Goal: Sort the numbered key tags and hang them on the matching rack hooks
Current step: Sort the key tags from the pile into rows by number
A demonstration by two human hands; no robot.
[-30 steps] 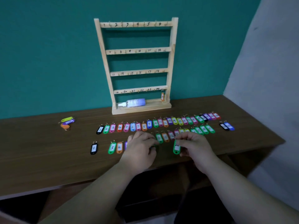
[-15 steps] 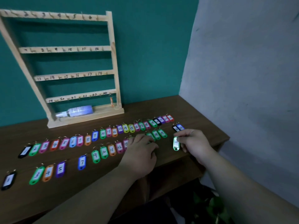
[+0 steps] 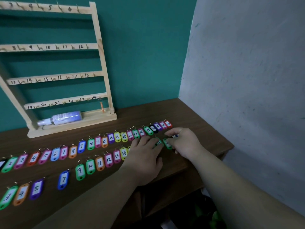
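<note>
Teal wall (image 3: 145, 47) at the back, flat and matt. Pale grey wall (image 3: 247, 71) on the right, rough and speckled with small marks; meets the teal at a straight vertical corner. Dark brown wooden table (image 3: 189, 113) along the teal wall, back right corner set into that angle. Dim, even light throughout. Deep shadow beneath the table, with a blurred green patch (image 3: 216, 217) low down.

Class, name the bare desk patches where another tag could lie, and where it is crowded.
Free: the desk corner between rack, wall and back tag row; the gap between purple 5 and blue 7. Crowded: both tag rows, most where the left hand rests and the right hand pinches a green tag.
</note>
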